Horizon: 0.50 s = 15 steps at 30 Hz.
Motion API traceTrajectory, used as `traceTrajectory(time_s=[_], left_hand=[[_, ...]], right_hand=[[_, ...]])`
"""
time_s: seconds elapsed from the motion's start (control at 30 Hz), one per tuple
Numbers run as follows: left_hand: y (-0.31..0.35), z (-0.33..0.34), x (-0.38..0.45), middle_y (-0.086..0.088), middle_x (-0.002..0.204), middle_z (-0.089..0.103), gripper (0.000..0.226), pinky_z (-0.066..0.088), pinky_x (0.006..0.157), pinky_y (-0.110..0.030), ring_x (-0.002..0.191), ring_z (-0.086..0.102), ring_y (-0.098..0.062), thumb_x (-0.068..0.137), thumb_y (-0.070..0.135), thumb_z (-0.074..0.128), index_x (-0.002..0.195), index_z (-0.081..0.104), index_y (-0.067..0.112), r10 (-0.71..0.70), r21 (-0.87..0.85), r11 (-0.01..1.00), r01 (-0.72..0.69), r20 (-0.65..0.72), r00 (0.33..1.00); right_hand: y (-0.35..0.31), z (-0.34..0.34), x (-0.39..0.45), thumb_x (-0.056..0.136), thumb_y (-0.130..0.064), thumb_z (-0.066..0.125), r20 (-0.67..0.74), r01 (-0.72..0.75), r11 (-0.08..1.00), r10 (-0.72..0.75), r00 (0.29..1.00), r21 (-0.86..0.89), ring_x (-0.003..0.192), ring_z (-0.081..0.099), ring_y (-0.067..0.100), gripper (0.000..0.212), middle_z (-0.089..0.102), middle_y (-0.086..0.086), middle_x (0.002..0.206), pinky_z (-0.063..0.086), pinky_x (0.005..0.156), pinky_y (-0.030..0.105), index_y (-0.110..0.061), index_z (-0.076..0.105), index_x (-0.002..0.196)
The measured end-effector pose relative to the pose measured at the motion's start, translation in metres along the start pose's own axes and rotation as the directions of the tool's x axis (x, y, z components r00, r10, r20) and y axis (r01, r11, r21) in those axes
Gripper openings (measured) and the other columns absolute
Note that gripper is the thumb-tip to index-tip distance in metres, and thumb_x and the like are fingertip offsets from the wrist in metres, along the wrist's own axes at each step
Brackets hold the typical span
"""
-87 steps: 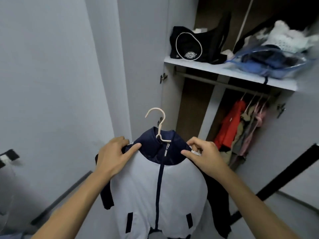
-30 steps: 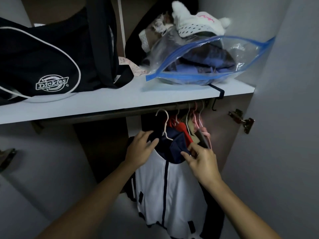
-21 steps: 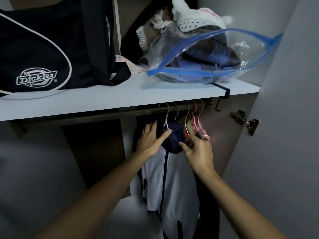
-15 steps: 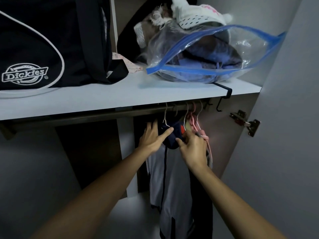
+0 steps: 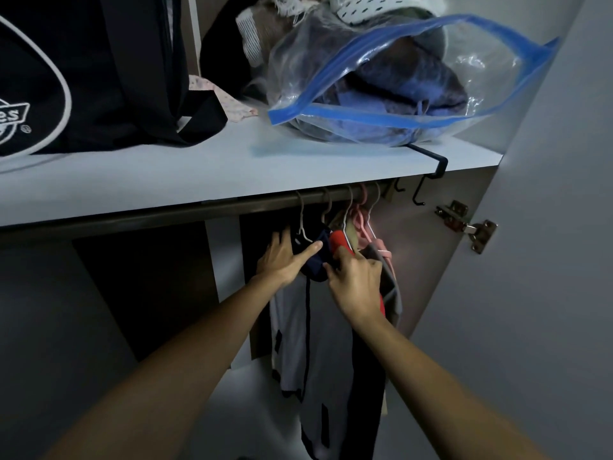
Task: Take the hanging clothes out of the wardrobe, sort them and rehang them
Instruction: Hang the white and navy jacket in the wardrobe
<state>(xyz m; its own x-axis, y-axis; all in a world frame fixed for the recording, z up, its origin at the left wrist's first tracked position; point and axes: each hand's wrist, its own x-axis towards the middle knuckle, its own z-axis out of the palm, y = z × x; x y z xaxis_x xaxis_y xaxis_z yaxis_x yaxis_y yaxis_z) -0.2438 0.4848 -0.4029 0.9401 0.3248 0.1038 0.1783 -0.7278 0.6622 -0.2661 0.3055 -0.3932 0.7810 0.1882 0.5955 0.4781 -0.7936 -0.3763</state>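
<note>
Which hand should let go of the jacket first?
Probably the left hand: its fingers lie flat on the navy collar, while the right hand pinches it beside the red garment.

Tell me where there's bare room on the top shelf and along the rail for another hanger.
Bare: the white shelf's front strip, before the black bag and clear blue-zip storage bag. The dark rail is free left of the white-and-navy jacket's hanger. Crowded: the rail's right end, hangers packed around the red garment, both hands there.
</note>
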Motion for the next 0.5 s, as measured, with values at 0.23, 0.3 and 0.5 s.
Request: traceTrajectory(time_s=[0.23,0.3,0.5], left_hand=[[0.0,0.005,0.01,-0.009,0.17,0.022,0.12,0.042,0.112,-0.054,0.15,0.036,-0.035,0.073,0.099,0.041,0.164,0.02,0.022,-0.004,0.006,1.0,0.004,0.004,1.0],[-0.001,0.005,0.014,-0.01,0.17,0.023,0.128,0.042,0.111,-0.054,0.15,0.036,-0.036,0.065,0.103,0.034,0.163,0.022,0.022,-0.007,0.01,1.0,0.007,-0.004,1.0],[-0.003,0.0,0.026,-0.008,0.172,0.018,0.115,0.039,0.116,-0.054,0.154,0.029,-0.035,0.08,0.093,0.045,0.166,0.011,0.026,0.009,0.095,0.995,-0.01,0.009,1.0]], right_hand=[[0.011,0.011,0.001,0.088,-0.023,0.075,0.003,0.042,0.997,-0.042,0.999,-0.067,0.076,0.062,0.024,0.022,0.063,-0.002,0.075,0.039,0.075,0.038,-0.019,0.054,0.084],[0.014,0.014,0.0,0.087,-0.018,0.074,0.006,0.062,0.995,-0.062,0.998,-0.077,0.083,0.062,0.025,0.019,0.063,-0.001,0.079,0.043,0.082,0.042,-0.018,0.055,0.086],[0.018,0.026,-0.009,0.09,-0.032,0.058,0.191,0.194,0.944,-0.145,0.971,-0.267,0.11,0.055,0.026,0.048,0.062,0.001,0.109,0.026,0.12,0.053,-0.013,0.059,0.135]])
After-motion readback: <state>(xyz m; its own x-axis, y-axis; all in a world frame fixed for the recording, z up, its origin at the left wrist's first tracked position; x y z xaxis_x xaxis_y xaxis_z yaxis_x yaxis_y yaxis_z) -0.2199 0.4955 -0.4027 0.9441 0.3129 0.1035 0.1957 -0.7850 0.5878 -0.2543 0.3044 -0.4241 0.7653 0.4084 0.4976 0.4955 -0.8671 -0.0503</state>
